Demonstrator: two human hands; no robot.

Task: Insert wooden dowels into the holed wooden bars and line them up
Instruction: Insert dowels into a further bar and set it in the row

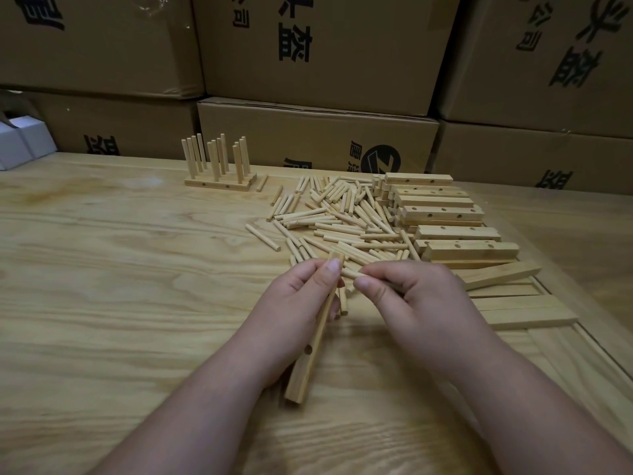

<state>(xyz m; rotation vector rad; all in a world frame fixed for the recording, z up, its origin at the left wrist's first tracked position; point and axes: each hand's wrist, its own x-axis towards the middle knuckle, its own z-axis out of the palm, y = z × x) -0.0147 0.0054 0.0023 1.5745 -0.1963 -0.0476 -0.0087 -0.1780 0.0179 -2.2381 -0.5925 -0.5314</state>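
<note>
My left hand grips a holed wooden bar that slants from my thumb down toward me; one hole shows on its side. My right hand pinches a wooden dowel whose tip points at the bar's upper end. A loose heap of dowels lies just beyond both hands. Several holed bars are stacked to the heap's right. At the back left stand finished bars with upright dowels, side by side.
Stacked cardboard boxes wall off the back of the wooden table. Small white boxes sit at the far left. Flat wooden bars lie beside my right wrist.
</note>
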